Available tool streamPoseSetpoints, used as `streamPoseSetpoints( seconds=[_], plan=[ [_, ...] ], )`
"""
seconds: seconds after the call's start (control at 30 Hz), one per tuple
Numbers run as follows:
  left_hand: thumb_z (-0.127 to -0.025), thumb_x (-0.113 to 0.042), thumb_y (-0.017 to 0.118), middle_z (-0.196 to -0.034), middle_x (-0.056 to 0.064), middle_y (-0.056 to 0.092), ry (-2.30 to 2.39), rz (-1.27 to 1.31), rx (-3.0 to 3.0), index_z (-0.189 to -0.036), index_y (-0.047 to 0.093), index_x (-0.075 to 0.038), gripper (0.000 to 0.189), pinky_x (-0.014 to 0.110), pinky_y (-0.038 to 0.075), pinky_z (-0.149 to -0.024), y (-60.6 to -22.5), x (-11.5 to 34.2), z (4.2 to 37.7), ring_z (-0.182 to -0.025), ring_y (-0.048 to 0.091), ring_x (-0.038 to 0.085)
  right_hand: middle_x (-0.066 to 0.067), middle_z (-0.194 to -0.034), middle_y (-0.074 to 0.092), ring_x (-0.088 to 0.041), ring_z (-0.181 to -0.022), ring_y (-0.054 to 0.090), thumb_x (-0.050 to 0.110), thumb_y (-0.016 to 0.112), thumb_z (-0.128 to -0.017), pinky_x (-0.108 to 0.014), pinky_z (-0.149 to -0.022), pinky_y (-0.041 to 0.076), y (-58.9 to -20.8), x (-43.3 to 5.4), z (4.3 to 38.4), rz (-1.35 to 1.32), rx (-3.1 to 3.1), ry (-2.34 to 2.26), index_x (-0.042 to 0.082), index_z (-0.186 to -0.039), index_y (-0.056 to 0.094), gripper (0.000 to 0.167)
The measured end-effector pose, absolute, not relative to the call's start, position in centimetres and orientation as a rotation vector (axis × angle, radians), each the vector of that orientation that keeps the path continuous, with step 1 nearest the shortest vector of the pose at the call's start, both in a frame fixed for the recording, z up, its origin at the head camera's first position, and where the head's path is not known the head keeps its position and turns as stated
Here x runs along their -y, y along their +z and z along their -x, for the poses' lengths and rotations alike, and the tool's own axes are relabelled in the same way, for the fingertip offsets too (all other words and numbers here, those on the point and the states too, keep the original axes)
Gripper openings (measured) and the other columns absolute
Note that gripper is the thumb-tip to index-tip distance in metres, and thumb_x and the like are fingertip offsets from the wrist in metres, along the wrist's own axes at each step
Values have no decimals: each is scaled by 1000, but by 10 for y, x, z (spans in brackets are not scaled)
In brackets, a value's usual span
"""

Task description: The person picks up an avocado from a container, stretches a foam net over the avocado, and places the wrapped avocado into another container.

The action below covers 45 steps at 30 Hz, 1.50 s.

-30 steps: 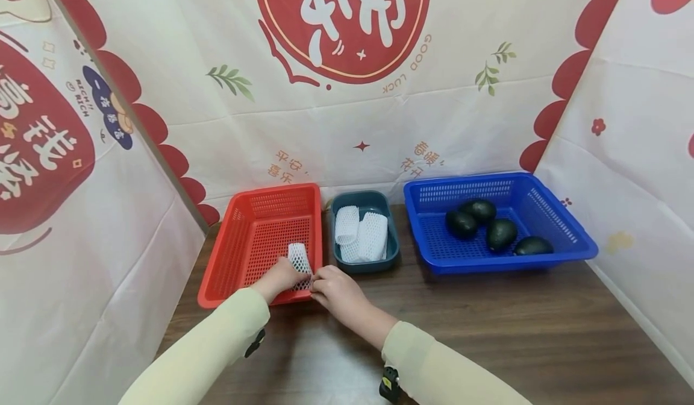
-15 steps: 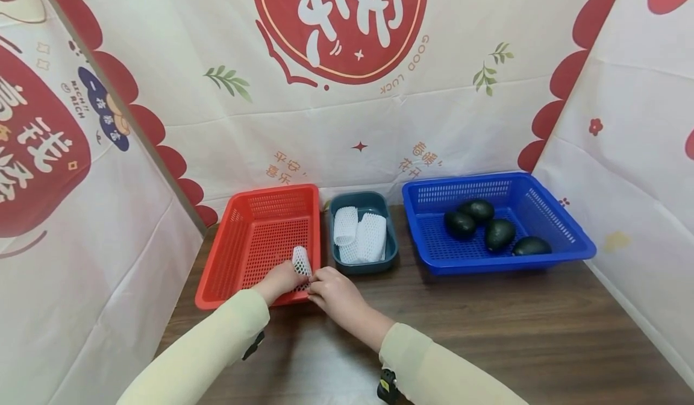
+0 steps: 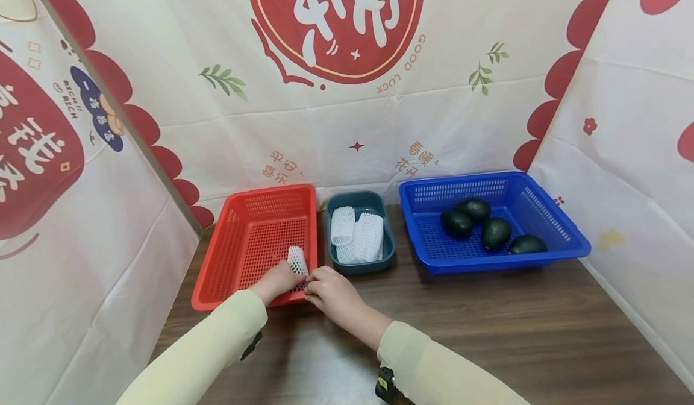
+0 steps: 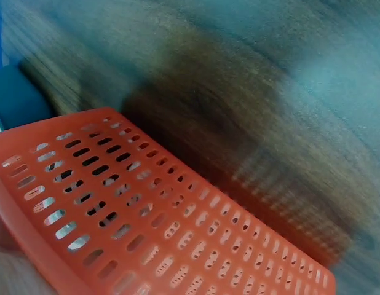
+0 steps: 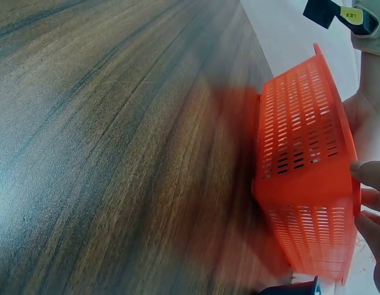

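Note:
In the head view, a white foam net sleeve (image 3: pixel 296 259) stands in the front right corner of the red basket (image 3: pixel 214 263). My left hand (image 3: pixel 275 282) reaches over the front rim and grips the sleeve low down; something dark shows through its mesh. From the right, my right hand (image 3: pixel 337 293) bends its fingertips over the same corner, pinching at the sleeve's lower end. Its fingers (image 5: pixel 369 230) lie right at the basket's rim in the right wrist view. The basket wall (image 4: pixel 134 184) hides most of the left hand's work in the left wrist view.
A small dark teal bin (image 3: pixel 360 268) with several white foam nets (image 3: pixel 368 236) stands beside the red basket. Farther right, a blue basket (image 3: pixel 431 230) holds several dark green avocados (image 3: pixel 496 233). Printed cloth walls (image 3: pixel 303 128) enclose the wooden table (image 3: pixel 466 314) at the back and sides.
The sleeve's upper end has sunk a little toward my left hand. Both hands stay at the basket's corner, and the head view has shifted slightly.

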<state>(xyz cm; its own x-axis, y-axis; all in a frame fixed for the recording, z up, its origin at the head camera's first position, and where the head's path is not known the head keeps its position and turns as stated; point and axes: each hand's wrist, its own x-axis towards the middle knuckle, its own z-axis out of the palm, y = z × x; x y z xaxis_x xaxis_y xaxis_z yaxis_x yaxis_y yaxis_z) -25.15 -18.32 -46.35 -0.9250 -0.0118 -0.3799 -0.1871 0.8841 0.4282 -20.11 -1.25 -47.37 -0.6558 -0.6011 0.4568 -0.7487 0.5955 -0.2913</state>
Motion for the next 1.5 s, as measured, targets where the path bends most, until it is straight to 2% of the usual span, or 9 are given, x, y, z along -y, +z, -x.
streamPoseSetpoints(
  seconds=[0.23,0.37,0.5,0.73,0.93,1.3,1.5],
  plan=[
    [-92,-37,63,-113,25,56,692,180,-2696,-132,39,16,70,45,47,-85,-459,191,253,-96,55,30,0,-97,64,-15,-93,58,13,78,-83,-24,-83,49,-470,12,203,-1152,2498,665,12,-88,77,5],
    [-95,-36,59,-128,32,51,700,148,-2731,-138,33,17,73,50,45,-93,-453,193,252,-112,54,37,-4,-106,66,-17,-102,59,13,76,-84,-26,-92,46,-465,8,205,-1217,2533,627,11,-95,77,11],
    [-97,-36,56,-137,31,47,746,109,-2749,-143,31,13,72,54,42,-98,-446,194,251,-121,51,39,-7,-116,66,-21,-110,59,14,77,-84,-31,-98,44,-459,-1,210,-1264,2547,630,10,-102,76,18],
    [-96,-40,56,-130,20,55,797,100,-2788,-145,38,0,65,56,44,-96,-432,190,247,-109,56,31,-4,-122,63,-20,-113,57,26,72,-89,-37,-97,45,-440,-32,217,-1173,2686,599,12,-118,71,32],
    [-95,-39,57,-120,14,61,780,40,-2879,-137,51,-3,56,50,49,-91,-422,175,244,-99,59,26,-6,-118,64,-23,-112,58,32,68,-92,-41,-97,45,-431,-63,228,-1101,2720,499,11,-119,70,34],
    [-92,-37,62,-122,12,61,712,-156,-3022,-131,59,-7,49,44,49,-92,-413,133,235,-106,57,26,-6,-112,66,-25,-105,60,31,69,-91,-43,-90,49,-421,-131,242,-898,2852,397,9,-115,70,33],
    [-92,-37,64,-124,11,61,707,-283,-3042,-131,59,-8,49,43,49,-93,-409,110,226,-109,59,26,-11,-112,66,-31,-105,61,29,69,-91,-49,-89,49,-424,-186,246,-765,2906,354,6,-114,70,33]
  ],
)
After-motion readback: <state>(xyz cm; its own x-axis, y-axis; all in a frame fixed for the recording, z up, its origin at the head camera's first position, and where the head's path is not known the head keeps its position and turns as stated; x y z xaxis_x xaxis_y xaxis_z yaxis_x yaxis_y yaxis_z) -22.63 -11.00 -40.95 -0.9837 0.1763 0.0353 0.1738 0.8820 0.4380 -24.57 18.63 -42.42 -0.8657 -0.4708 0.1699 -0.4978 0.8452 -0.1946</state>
